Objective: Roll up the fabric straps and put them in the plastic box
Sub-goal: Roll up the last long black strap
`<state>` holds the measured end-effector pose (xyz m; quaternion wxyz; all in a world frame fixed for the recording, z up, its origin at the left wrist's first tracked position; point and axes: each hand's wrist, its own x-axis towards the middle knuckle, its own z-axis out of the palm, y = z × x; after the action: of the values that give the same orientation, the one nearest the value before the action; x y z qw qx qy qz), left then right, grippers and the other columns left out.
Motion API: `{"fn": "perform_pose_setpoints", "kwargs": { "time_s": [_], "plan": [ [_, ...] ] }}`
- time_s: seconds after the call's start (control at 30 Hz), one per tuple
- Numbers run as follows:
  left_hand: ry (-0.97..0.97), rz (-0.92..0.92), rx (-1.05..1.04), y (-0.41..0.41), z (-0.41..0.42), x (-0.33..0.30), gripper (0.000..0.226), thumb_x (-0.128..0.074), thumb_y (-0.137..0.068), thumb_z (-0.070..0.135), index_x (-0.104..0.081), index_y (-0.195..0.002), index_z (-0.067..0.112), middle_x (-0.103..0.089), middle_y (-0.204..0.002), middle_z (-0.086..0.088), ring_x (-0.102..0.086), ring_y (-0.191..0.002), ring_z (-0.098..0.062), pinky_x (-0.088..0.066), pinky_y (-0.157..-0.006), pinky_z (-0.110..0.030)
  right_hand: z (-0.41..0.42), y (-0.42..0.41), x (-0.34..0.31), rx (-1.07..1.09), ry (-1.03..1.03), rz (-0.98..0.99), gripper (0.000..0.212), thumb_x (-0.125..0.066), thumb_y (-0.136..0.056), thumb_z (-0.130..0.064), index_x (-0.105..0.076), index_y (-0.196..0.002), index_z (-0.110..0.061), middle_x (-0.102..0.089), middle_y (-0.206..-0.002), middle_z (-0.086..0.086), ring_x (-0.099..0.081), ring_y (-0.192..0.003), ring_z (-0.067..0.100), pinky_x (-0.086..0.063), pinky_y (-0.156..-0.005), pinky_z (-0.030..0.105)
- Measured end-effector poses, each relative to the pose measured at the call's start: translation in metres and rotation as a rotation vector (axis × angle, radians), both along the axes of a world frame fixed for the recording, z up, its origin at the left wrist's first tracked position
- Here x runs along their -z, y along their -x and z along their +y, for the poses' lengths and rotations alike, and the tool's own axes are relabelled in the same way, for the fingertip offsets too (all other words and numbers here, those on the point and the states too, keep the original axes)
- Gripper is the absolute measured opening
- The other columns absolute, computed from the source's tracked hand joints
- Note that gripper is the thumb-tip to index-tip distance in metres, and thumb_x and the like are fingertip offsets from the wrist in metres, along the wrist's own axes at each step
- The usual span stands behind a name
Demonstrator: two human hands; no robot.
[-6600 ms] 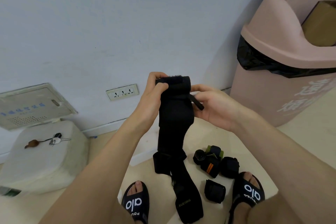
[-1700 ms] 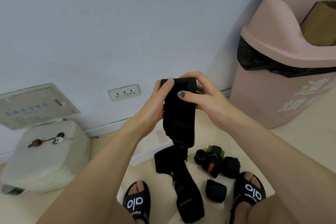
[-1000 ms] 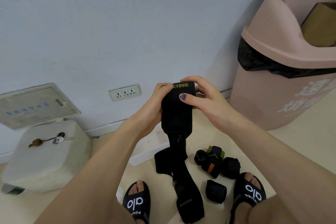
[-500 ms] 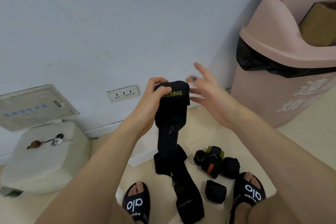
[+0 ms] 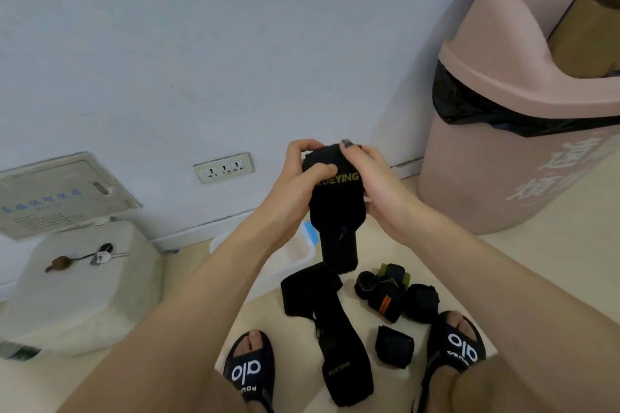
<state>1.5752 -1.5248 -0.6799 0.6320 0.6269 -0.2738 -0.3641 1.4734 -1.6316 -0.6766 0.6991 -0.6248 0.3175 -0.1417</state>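
Observation:
My left hand (image 5: 295,184) and my right hand (image 5: 375,178) both grip a black fabric strap (image 5: 335,204) with yellow lettering, held up in front of me. Its top is wound into a thick roll between my fingers and a short tail hangs down. Below, a second long black strap (image 5: 332,329) lies unrolled on the floor between my feet. Several rolled straps (image 5: 392,298) sit beside it, near my right foot. The clear plastic box (image 5: 295,255) with a blue clip stands on the floor behind my left forearm, mostly hidden.
A pink swing-top bin (image 5: 523,104) with a black liner stands at the right. At the left is a white foam box (image 5: 77,285) with keys (image 5: 97,256) on top. The wall carries a socket (image 5: 223,167) and a panel (image 5: 57,193). My feet wear black slides (image 5: 250,372).
The strap has been wound up further, so its hanging tail is much shorter than before. My right hand had let go half a second ago and is back on the roll.

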Motion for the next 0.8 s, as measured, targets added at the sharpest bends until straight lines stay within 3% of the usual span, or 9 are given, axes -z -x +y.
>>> {"fn": "perform_pose_setpoints", "kwargs": {
  "time_s": [0.2, 0.4, 0.53, 0.7, 0.8],
  "plan": [
    [0.025, -0.015, -0.031, -0.008, 0.005, -0.001, 0.052, -0.062, -0.070, 0.018, -0.054, -0.121, 0.026, -0.059, -0.118, -0.003, -0.060, -0.103, -0.021, -0.049, -0.085, -0.036, -0.001, 0.007, -0.007, -0.113, -0.045, -0.080, 0.034, -0.057, -0.103, -0.043, -0.061, -0.126, -0.018, -0.074, -0.109, 0.014, -0.077, -0.088, 0.030, -0.062, -0.076, 0.042],
    [-0.015, -0.015, -0.022, -0.008, 0.004, -0.005, 0.042, -0.056, -0.073, 0.028, -0.054, -0.116, 0.026, -0.061, -0.113, 0.000, -0.059, -0.101, -0.017, -0.046, -0.086, -0.034, -0.002, 0.007, -0.007, -0.144, -0.080, -0.130, 0.032, -0.056, -0.105, -0.035, -0.059, -0.128, -0.014, -0.072, -0.117, 0.020, -0.076, -0.096, 0.038, -0.060, -0.090, 0.057],
    [-0.122, -0.154, 0.029, -0.010, 0.009, -0.004, 0.029, -0.057, -0.098, 0.047, -0.049, -0.122, 0.032, -0.060, -0.123, 0.009, -0.064, -0.102, 0.001, -0.047, -0.087, -0.027, -0.003, 0.008, -0.006, -0.124, -0.018, -0.131, 0.028, -0.058, -0.104, -0.033, -0.062, -0.123, -0.014, -0.074, -0.111, 0.018, -0.076, -0.094, 0.036, -0.060, -0.087, 0.058],
    [-0.145, -0.017, 0.075, -0.005, 0.014, -0.010, 0.031, -0.051, -0.104, 0.048, -0.047, -0.128, 0.029, -0.066, -0.118, -0.005, -0.076, -0.092, -0.023, -0.061, -0.073, -0.036, -0.003, 0.011, -0.008, -0.110, 0.015, -0.132, 0.024, -0.059, -0.104, -0.029, -0.064, -0.124, -0.017, -0.073, -0.118, 0.013, -0.075, -0.103, 0.026, -0.063, -0.083, 0.045],
    [-0.071, 0.040, 0.069, -0.006, 0.016, -0.012, 0.031, -0.055, -0.104, 0.039, -0.049, -0.130, 0.022, -0.066, -0.112, -0.008, -0.073, -0.081, -0.026, -0.060, -0.074, -0.036, -0.002, 0.010, -0.009, -0.116, 0.024, -0.127, 0.029, -0.060, -0.103, -0.032, -0.061, -0.127, -0.016, -0.072, -0.113, 0.019, -0.073, -0.090, 0.031, -0.061, -0.077, 0.041]
  ]
}}
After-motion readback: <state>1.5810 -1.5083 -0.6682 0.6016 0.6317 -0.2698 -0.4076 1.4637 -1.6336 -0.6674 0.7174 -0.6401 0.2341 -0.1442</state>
